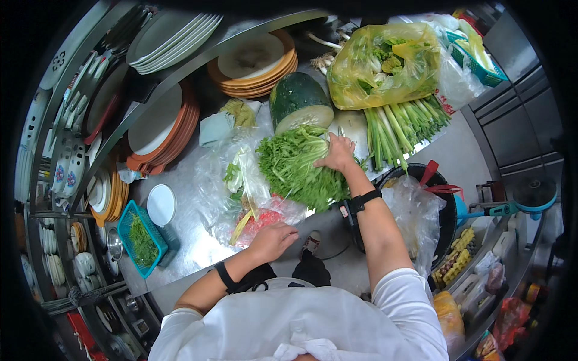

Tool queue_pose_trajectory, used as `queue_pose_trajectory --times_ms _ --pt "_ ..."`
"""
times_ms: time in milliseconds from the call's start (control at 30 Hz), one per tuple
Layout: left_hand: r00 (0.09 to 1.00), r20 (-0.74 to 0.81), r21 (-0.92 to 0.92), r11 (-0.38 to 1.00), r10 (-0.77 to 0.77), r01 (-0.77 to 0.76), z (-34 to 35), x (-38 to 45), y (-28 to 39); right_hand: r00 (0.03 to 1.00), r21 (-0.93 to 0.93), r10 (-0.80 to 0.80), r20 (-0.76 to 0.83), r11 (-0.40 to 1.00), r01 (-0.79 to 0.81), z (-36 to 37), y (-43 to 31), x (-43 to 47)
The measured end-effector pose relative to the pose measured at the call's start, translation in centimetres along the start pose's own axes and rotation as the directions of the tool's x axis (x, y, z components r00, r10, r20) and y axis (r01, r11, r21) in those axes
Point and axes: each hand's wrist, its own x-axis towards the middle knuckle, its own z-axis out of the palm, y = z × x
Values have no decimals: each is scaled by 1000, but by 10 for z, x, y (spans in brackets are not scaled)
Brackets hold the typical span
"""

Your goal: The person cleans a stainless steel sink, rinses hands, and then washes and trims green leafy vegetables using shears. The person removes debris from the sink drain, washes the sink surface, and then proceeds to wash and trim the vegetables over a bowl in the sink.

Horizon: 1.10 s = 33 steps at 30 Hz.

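Observation:
A bushy head of curly leafy greens (302, 167) lies at the table's front edge. My right hand (338, 152) grips its pale stem end, thumb and fingers spread across the stalks. Loosely curled and apparently empty, my left hand (273, 241) hovers by the near edge of a clear plastic bag (212, 180). That bag has red printing and holds some pale-stemmed greens (241, 173). Just behind the leafy head stands a cut winter melon (300, 101), its pale face towards me. A metal blade or handle tip shows beside my right fingers, mostly hidden.
Trimmed green onion stalks (402, 126) lie beneath a yellow plastic bag (384, 67) of greens. A teal basket (140, 239) holds herbs, near a white round lid (161, 205). Stacked plates (255, 63) line the back. A black bin (445, 216) with a plastic liner stands right.

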Motion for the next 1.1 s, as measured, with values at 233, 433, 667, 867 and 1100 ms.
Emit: queue_pose_trajectory --times_ms 233,433,667,867,1100 --pt "999 -21 9 999 -39 39 15 24 17 986 544 -153 -73 822 167 -21 -13 -34" --pt "996 88 3 1000 -2 2 25 34 18 962 737 -79 -260 628 251 -77 -48 -92" --pt "949 277 -79 988 152 -135 13 52 30 778 721 184 -601 545 428 -154 -12 -160" --pt "795 543 -261 954 272 -148 -5 92 92 573 773 544 -613 561 295 -164 58 -243" --pt "568 -82 -79 563 819 -823 63 167 233 445 760 633 -634 615 209 -147 117 -307"
